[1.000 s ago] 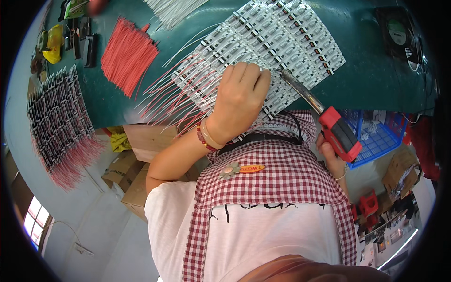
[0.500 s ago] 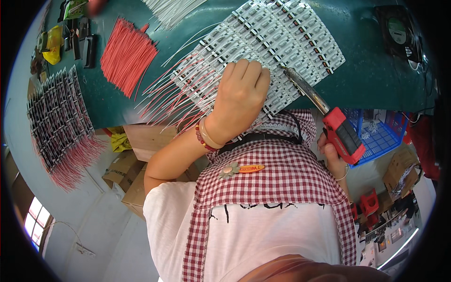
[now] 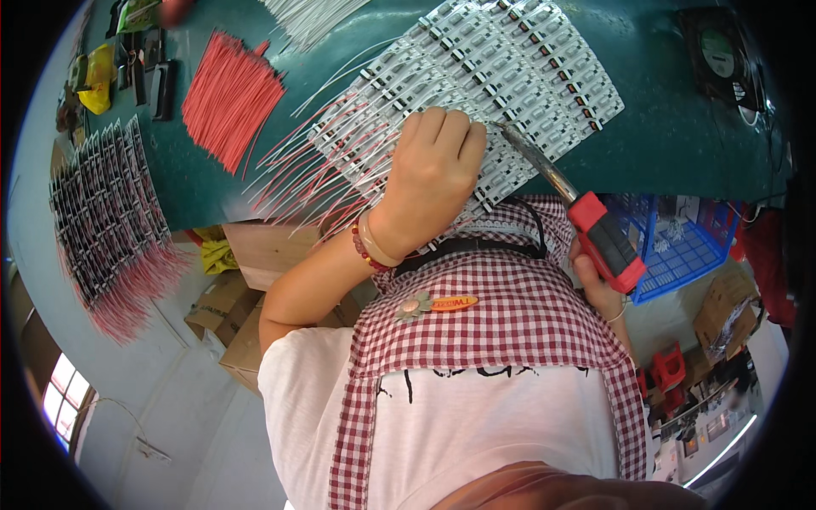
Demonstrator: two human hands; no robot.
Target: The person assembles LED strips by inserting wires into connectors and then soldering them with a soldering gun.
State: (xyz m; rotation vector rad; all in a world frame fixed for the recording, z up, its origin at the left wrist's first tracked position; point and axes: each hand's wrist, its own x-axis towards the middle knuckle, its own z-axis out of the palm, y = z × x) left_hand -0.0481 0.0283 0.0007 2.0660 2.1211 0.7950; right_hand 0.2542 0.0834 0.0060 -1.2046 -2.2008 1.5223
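Circuit-board panel (image 3: pixel 501 85) could scorch if soldering iron (image 3: pixel 592 223) slips. Right hand (image 3: pixel 597 289): grip clamped on iron. Left hand (image 3: pixel 435 170): grip undeterminable.

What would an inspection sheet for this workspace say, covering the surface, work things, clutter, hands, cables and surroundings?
Surface: green table, with the work near its edge.
Job's things: pale circuit-board panel with rows of small parts; soldering iron, tip over the panel, contact unclear.
Clutter: red wire bundle at left, white wire bundle at top, black device at right.
Hands: left hand over the panel, fingertips hidden; right hand gripping the soldering iron's handle.
Cables: red and white wires extend past the panel's left side.
Surroundings: cardboard cartons, blue basket, red stool.
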